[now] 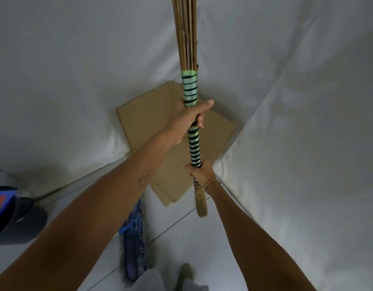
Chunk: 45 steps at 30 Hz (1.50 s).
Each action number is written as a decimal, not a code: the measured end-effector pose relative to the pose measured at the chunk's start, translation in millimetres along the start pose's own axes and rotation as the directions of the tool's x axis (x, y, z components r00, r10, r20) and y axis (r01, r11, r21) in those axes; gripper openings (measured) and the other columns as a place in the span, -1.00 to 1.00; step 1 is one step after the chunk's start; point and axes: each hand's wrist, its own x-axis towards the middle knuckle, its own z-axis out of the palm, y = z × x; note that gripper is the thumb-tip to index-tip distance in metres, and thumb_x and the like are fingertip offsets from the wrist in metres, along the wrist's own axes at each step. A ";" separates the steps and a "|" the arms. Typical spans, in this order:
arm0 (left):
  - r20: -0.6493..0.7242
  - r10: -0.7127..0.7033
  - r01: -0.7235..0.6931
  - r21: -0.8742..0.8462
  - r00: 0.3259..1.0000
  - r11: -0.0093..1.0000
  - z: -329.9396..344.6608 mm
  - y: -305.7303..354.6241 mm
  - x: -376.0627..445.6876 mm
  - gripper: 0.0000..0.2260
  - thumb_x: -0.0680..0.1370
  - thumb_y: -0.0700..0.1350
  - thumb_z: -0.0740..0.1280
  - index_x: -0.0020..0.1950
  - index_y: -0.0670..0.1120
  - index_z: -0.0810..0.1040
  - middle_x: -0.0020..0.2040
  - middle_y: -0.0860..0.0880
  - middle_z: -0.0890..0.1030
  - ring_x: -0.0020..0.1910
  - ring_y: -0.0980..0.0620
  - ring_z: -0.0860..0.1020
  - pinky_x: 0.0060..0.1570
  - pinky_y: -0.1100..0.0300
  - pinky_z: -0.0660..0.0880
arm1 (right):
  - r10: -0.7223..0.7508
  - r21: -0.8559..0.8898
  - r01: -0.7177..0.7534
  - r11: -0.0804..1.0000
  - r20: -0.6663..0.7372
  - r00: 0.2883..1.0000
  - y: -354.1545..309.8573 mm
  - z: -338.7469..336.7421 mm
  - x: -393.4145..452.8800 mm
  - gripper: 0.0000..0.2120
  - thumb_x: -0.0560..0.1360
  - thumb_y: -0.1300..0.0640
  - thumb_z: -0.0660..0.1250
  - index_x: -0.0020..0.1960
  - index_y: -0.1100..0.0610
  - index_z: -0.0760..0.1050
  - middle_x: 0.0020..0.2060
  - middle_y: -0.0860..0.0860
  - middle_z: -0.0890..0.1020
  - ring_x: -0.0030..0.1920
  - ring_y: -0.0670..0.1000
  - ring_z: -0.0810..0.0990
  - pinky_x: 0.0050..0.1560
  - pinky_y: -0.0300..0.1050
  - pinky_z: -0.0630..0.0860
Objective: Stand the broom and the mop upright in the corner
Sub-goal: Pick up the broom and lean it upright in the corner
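You hold the broom (192, 127) upright in front of the corner where the 2 white walls (307, 101) meet. Your left hand (187, 120) is wrapped tight around the green-and-black banded grip, thumb stretched across the front, just below the bundle of bare cane stalks that runs up out of view. Your right hand (201, 172) is closed round the same grip lower down, with a thin bracelet (212, 182) at the wrist. Below that hand a short straw tuft hangs clear of the tiled floor (181, 238).

Flattened cardboard (145, 114) lies on the floor pushed into the corner, right behind the broom. The mop (135, 234) lies flat on the floor, its blue fringed head partly hidden under your left forearm. A dark bin (21, 221) stands at the left edge of the floor, near the left wall.
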 end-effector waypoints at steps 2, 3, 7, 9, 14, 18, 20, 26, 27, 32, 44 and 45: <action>-0.048 0.037 -0.034 0.043 0.998 0.998 3.5 0.4 18.8 -0.63 0.50 -0.10 0.41 -0.46 -0.03 0.38 -0.56 0.04 0.43 -0.56 0.07 0.41 -0.41 0.20 0.50 | -0.006 -0.007 0.007 1.000 0.020 1.000 -5.8 -7.6 17.5 -0.76 0.37 0.23 0.39 -0.42 0.12 0.41 -0.48 0.03 0.46 -0.42 0.00 0.41 -0.30 -0.13 0.40; -0.081 0.053 -0.049 0.059 0.995 0.997 2.1 -0.2 27.0 -0.64 0.51 -0.10 0.41 -0.45 -0.03 0.39 -0.55 0.03 0.44 -0.55 0.07 0.42 -0.39 0.18 0.51 | -0.015 -0.021 0.016 1.000 0.038 0.999 -8.6 -9.1 26.2 -0.76 0.37 0.20 0.40 -0.42 0.11 0.42 -0.48 0.02 0.48 -0.40 0.00 0.43 -0.30 -0.15 0.42; -0.188 0.088 -0.068 0.113 0.978 0.991 -2.2 -0.8 59.6 -0.67 0.50 -0.08 0.42 -0.43 -0.04 0.41 -0.53 0.02 0.45 -0.55 0.08 0.43 -0.33 0.11 0.53 | -0.011 -0.049 0.015 0.999 0.080 0.997 -22.1 -10.1 63.8 -0.70 0.40 0.14 0.42 -0.43 0.09 0.38 -0.49 0.01 0.46 -0.44 -0.03 0.41 -0.32 -0.16 0.41; -0.226 0.111 -0.076 0.159 0.968 0.984 -4.2 2.0 82.1 -0.71 0.50 -0.08 0.42 -0.37 -0.12 0.46 -0.52 -0.01 0.46 -0.54 0.07 0.44 -0.30 0.07 0.55 | -0.015 -0.054 0.019 0.998 0.073 0.997 -34.2 -11.6 87.0 -0.68 0.40 0.16 0.41 -0.44 0.09 0.36 -0.50 0.02 0.44 -0.46 -0.04 0.39 -0.32 -0.16 0.40; -0.244 0.172 -0.118 0.221 0.954 0.968 -27.8 -0.5 157.3 -0.69 0.48 -0.02 0.44 -0.41 -0.09 0.48 -0.54 0.00 0.50 -0.53 0.03 0.48 -0.36 0.12 0.55 | -0.066 -0.052 0.070 0.996 0.085 0.994 -63.6 -6.1 166.0 -0.74 0.41 0.18 0.40 -0.38 0.19 0.39 -0.51 0.04 0.41 -0.47 -0.04 0.36 -0.38 -0.19 0.36; -0.278 0.148 -0.078 0.247 0.949 0.966 -54.3 -8.3 227.4 -0.66 0.48 0.02 0.41 -0.46 -0.02 0.46 -0.56 0.05 0.50 -0.51 0.04 0.51 -0.37 0.17 0.53 | -0.067 -0.106 0.079 0.991 0.113 0.991 -82.5 0.9 242.4 -0.72 0.41 0.13 0.41 -0.37 0.17 0.38 -0.50 0.01 0.39 -0.43 -0.03 0.36 -0.37 -0.18 0.35; -0.303 0.139 -0.054 0.272 0.943 0.961 -66.2 -10.0 260.2 -0.64 0.49 0.03 0.40 -0.48 0.00 0.44 -0.58 0.06 0.50 -0.51 0.07 0.51 -0.38 0.23 0.51 | -0.055 -0.142 0.073 0.987 0.129 0.990 -91.5 3.0 276.6 -0.67 0.40 0.08 0.42 -0.43 0.10 0.33 -0.51 -0.01 0.38 -0.41 -0.02 0.36 -0.32 -0.16 0.34; -0.405 0.075 0.027 0.242 0.911 0.970 -95.6 -26.2 342.7 -0.64 0.50 0.01 0.41 -0.48 -0.03 0.48 -0.52 0.04 0.57 -0.49 0.13 0.53 -0.31 0.24 0.50 | -0.112 -0.390 0.140 0.910 0.094 0.989 -111.7 6.9 370.9 -0.62 0.35 -0.02 0.41 -0.48 -0.03 0.25 -0.51 -0.07 0.40 -0.46 -0.06 0.40 -0.35 -0.16 0.37; -0.425 0.064 0.039 0.230 0.903 0.972 -100.1 -26.9 357.1 -0.65 0.51 0.00 0.42 -0.45 -0.05 0.50 -0.47 -0.01 0.60 -0.47 0.12 0.55 -0.27 0.21 0.51 | -0.120 -0.423 0.150 0.893 0.097 0.988 -117.0 6.3 388.1 -0.62 0.36 -0.03 0.41 -0.48 -0.03 0.26 -0.50 -0.06 0.43 -0.43 -0.03 0.44 -0.33 -0.15 0.39; -0.453 0.031 0.091 0.247 0.891 0.965 -122.6 -31.5 418.3 -0.68 0.51 0.01 0.41 -0.39 -0.10 0.52 -0.39 -0.05 0.61 -0.40 0.05 0.54 -0.19 0.11 0.53 | -0.093 -0.451 0.181 0.874 0.210 0.973 -135.2 13.4 461.1 -0.57 0.36 -0.02 0.43 -0.49 -0.02 0.23 -0.56 -0.09 0.37 -0.51 -0.09 0.37 -0.43 -0.22 0.30; -0.446 -0.166 0.274 0.189 0.879 0.943 -198.5 -193.4 580.7 -0.69 0.51 -0.02 0.41 -0.37 -0.08 0.44 -0.42 -0.02 0.51 -0.41 0.06 0.48 -0.21 0.14 0.49 | 0.064 -0.407 0.071 0.910 0.310 0.949 -27.0 69.0 660.0 -0.57 0.37 0.04 0.46 -0.49 0.04 0.25 -0.51 -0.01 0.42 -0.40 0.01 0.44 -0.31 -0.15 0.39; -0.447 -0.173 0.277 0.179 0.878 0.944 -207.4 -212.5 589.8 -0.70 0.51 -0.02 0.41 -0.37 -0.08 0.44 -0.42 -0.02 0.51 -0.40 0.05 0.48 -0.21 0.14 0.49 | 0.078 -0.409 0.055 0.911 0.301 0.951 -13.9 76.2 675.6 -0.60 0.36 0.04 0.47 -0.47 0.03 0.29 -0.47 0.01 0.46 -0.37 0.01 0.47 -0.29 -0.14 0.41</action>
